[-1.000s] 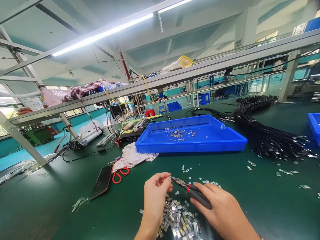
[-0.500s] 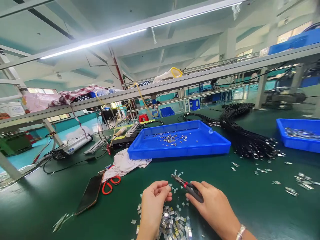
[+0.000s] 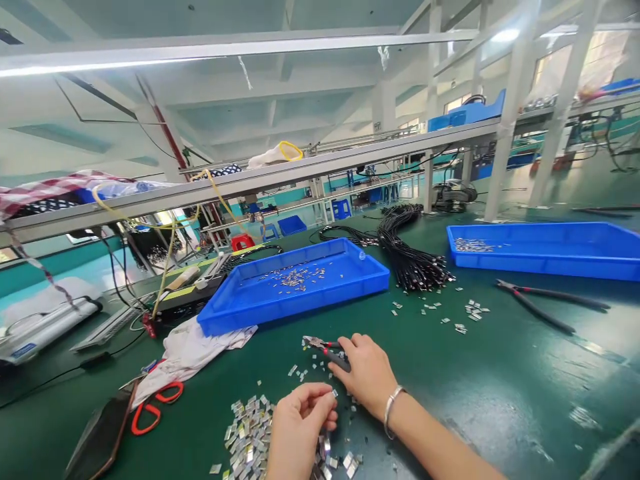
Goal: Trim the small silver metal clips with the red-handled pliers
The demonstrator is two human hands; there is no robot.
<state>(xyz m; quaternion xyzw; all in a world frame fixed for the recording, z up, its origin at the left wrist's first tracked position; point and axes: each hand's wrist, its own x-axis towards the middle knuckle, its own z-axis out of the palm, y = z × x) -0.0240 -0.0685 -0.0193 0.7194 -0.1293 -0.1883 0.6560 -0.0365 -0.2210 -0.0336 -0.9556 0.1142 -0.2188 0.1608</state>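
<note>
My left hand (image 3: 300,423) is closed in a pinch on a small shiny metal piece (image 3: 335,393) that shows at its fingertips. In my right hand (image 3: 367,373) is a pair of pliers (image 3: 320,344) with red and black handles. The jaws point left, above the table, and a tiny piece seems to be at their tip, too small to make out. Below and left of my left hand spreads a pile of small metal pieces (image 3: 249,427). A few loose bits (image 3: 293,370) are scattered near the pliers.
A blue tray (image 3: 300,310) holding small pieces stands ahead, and another blue tray (image 3: 545,263) stands to the right. Black cables (image 3: 410,253) lie between them. A second pair of pliers (image 3: 535,297) rests at right. Red-handled scissors (image 3: 157,403), a white cloth (image 3: 195,360) and a phone (image 3: 100,433) lie left.
The view has swung right, so the trays and cables appear farther left and the second pliers have come into sight. My right hand with the pliers has moved over to above my left hand.
</note>
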